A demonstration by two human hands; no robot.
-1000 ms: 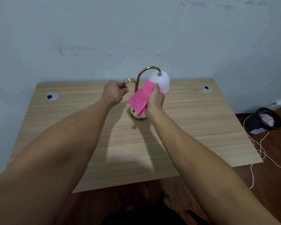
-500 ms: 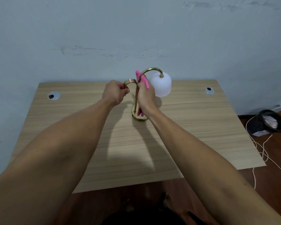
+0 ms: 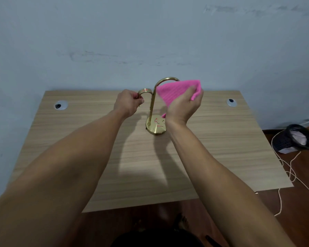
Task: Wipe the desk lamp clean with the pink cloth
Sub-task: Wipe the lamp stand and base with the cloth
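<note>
Desk lamp [image 3: 151, 106] upright mid-tabletop [image 3: 221, 139], looks top-heavy and slick: left hand [image 3: 128, 102] closed on its small brass hook, right hand [image 3: 183, 106] cupping limp pink cloth [image 3: 175, 91] over the presumably fragile shade.

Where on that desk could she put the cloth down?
The desk is bare on the left between the cable hole and the lamp, on the right past the right hand, and along the near edge. It is crowded only around the lamp.

The lamp [image 3: 152, 111] stands on the desk [image 3: 212, 150], between the two hands. The left hand [image 3: 128, 103] is at its left; the right hand [image 3: 183, 106], with the cloth [image 3: 175, 92] on it, is at its right.
</note>
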